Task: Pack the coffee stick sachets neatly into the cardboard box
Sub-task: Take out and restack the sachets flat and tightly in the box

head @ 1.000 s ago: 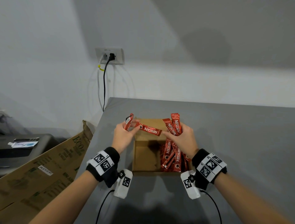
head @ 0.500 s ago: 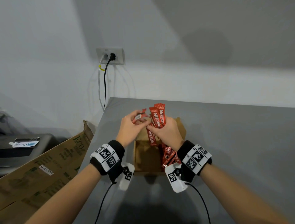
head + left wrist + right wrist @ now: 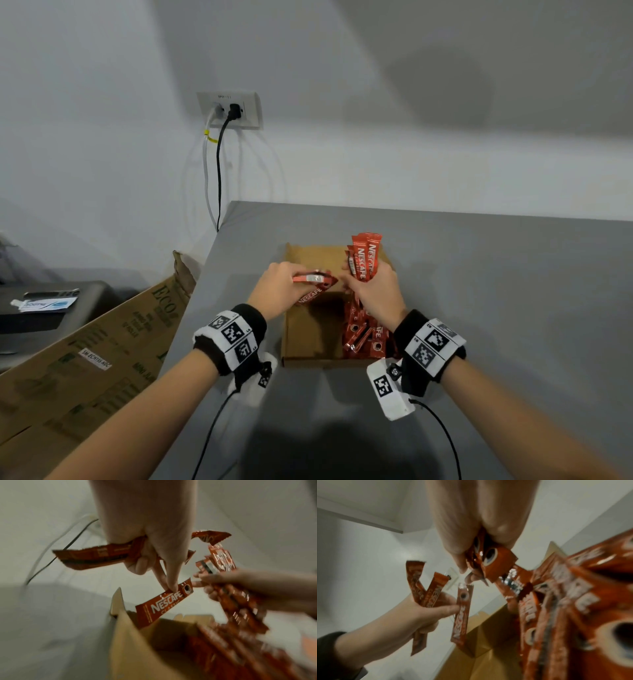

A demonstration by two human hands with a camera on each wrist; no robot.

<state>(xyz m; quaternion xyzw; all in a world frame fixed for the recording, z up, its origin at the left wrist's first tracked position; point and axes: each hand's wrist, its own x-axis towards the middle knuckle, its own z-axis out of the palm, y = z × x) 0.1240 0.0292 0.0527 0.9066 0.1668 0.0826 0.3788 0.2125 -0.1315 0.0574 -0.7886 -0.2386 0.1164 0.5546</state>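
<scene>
An open cardboard box (image 3: 310, 337) sits on the grey table (image 3: 496, 308). Several red coffee stick sachets (image 3: 363, 334) lie piled in its right half. My left hand (image 3: 284, 287) grips a few sachets (image 3: 313, 279) above the box's left side; thumb and forefinger pinch one hanging sachet (image 3: 164, 603), and another sachet (image 3: 92, 555) sticks out of the fist. My right hand (image 3: 373, 291) grips an upright bundle of sachets (image 3: 364, 260) over the box's far right part. In the right wrist view that bundle (image 3: 489, 558) shows under the fingers, with the left hand (image 3: 426, 612) opposite.
A large flattened cardboard carton (image 3: 85, 356) leans by the table's left edge. A wall socket (image 3: 231, 109) with cables hangs behind. A dark surface with a small tube (image 3: 44, 303) stands at far left. Wrist camera cables trail over the near table.
My right hand moved its bundle from the middle of the box back to the right. My left hand lowered and now pinches a further sachet hanging over the box's left side.
</scene>
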